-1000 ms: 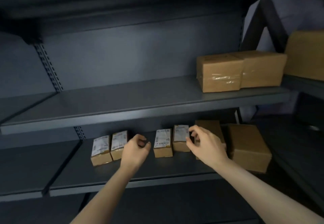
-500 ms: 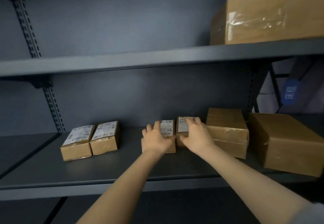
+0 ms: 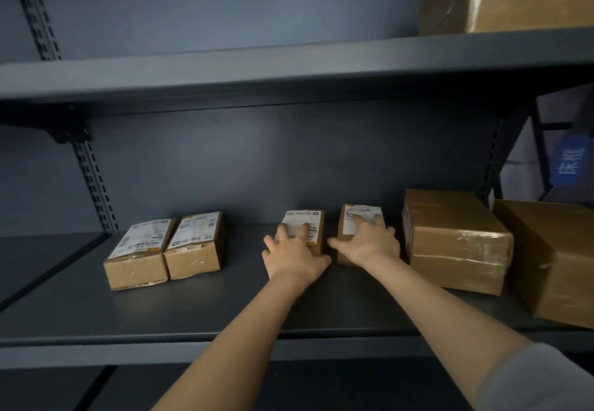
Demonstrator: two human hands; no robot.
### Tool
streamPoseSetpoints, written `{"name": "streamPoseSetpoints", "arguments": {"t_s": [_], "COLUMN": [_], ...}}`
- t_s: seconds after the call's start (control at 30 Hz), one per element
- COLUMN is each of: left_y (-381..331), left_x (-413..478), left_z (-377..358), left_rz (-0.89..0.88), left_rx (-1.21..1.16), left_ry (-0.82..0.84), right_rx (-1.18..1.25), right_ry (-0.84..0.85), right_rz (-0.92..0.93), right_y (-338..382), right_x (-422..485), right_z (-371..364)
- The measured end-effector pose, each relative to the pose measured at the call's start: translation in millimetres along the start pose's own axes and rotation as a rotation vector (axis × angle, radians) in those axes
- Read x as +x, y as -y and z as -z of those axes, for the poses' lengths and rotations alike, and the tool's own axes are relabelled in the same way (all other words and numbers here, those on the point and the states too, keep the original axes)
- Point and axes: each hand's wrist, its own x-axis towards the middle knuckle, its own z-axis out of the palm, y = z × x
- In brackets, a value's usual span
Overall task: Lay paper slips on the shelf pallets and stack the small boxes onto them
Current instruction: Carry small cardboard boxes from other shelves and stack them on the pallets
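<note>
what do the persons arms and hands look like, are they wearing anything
Both the left hand and the right hand are bare: no gloves, rings or watch show. The left forearm is uncovered as far as the head view reaches. The right forearm is bare up to a loose light grey fabric sleeve at the lower right corner.

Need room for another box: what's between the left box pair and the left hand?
Only bare shelf lies there, per the head view.
</note>
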Motion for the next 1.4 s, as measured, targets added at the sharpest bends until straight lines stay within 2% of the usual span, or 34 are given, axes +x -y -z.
{"name": "streamPoseSetpoints", "arguments": {"t_s": [0.23,0.4,0.67,0.87,1.1,1.4], "left_y": [4,14,52,109,176,222], "left_x": [-4,-17,-74,-130,-192,-247], "left_z": [12,54,124,178,244,394], "left_rz": [-0.001,0.014,0.144,0.315,0.519,0.750], "left_rx": [-0.019,0.004,0.023,0.041,0.089,0.142], "left_ry": [-0.051,-0.084,-0.059,-0.101,-0.142,-0.240], "right_rx": [-0.065,-0.046,-0.007,-0.004,0.030,0.084], "right_ry": [-0.060,-0.023,0.082,0.140,0.286,0.391], "right_rz": [0.110,0.208,0.372,0.542,0.755,0.971], "right_y": [8,24,68,132,220,346], "right_x": [-16,-35,-97,-145,-206,-270], "right_z": [11,45,74,81,92,163]}}
